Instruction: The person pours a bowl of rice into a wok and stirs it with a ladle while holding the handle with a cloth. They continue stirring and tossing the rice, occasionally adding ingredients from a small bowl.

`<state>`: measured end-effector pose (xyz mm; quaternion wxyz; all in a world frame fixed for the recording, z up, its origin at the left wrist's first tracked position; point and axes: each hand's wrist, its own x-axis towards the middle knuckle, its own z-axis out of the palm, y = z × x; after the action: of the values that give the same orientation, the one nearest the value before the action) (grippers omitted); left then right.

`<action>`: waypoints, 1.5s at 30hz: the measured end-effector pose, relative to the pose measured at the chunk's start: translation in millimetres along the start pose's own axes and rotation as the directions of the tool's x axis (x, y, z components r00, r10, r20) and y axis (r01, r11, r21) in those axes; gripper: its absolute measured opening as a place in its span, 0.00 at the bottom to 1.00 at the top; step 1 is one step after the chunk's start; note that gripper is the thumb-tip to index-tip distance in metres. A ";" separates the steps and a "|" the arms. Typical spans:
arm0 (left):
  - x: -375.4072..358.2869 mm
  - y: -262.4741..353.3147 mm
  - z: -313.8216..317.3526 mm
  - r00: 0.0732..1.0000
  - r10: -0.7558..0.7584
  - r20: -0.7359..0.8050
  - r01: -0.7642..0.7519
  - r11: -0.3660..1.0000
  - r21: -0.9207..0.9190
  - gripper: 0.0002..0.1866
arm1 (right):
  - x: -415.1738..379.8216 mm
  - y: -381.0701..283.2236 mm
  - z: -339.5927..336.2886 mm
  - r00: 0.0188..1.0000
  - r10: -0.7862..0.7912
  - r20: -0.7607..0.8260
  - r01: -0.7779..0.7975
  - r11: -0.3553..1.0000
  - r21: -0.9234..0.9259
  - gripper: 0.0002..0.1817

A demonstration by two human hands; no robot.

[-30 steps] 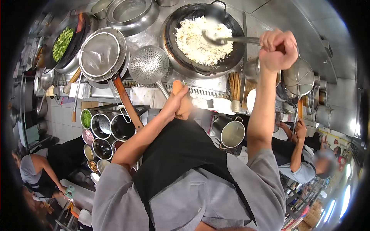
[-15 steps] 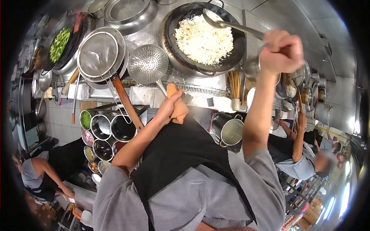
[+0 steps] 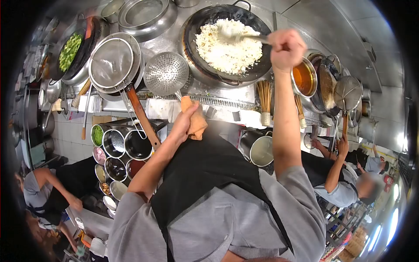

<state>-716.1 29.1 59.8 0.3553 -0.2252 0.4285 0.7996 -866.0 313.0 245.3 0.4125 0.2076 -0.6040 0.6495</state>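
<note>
My right hand [image 3: 289, 49] is closed round the handle of a ladle [image 3: 248, 38], whose bowl is blurred by motion over the rice. The fried rice [image 3: 218, 56], pale and loose, lies heaped in a black wok [image 3: 266, 65]. Lower left of the wok, my left hand [image 3: 183, 124] grips an orange cloth [image 3: 198, 125]. The handle of a round perforated skimmer [image 3: 166, 73] runs down into that cloth; whether my fingers clasp it inside is hidden.
Left stand a mesh strainer [image 3: 111, 63] and a wok of chopped greens [image 3: 70, 52]. Ingredient pots [image 3: 114, 144] sit below. Right are bamboo brushes [image 3: 264, 100], a pot of amber liquid [image 3: 304, 77] and a co-worker's arm [image 3: 336, 170] holding a strainer [image 3: 348, 92].
My right hand has moved left, bringing the ladle's bowl from the wok's upper rim down into the rice. My left hand, with the cloth, has shifted slightly left. The co-worker's strainer has come into clearer view.
</note>
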 end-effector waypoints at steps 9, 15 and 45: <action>-16.5 0.0 -8.5 0.997 0.062 -0.047 -0.064 0.997 -0.045 0.22 | -18.7 -64.4 -24.5 0.924 0.000 0.382 0.020 0.999 -0.047 0.09; -18.6 2.8 -11.6 0.990 0.109 -0.085 -0.112 0.993 -0.040 0.21 | -185.3 -38.2 -13.6 0.246 0.378 0.893 0.203 0.881 -0.428 0.20; -67.2 -31.9 7.3 0.811 0.065 -0.582 -0.241 0.943 -0.231 0.24 | -46.9 338.4 -64.2 0.126 0.619 0.775 0.847 0.339 -0.408 0.07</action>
<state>-648.8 22.2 91.5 0.1084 -0.4667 0.4076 0.7774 -1090.6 384.7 -10.1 0.0030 0.3631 -0.9099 -0.2008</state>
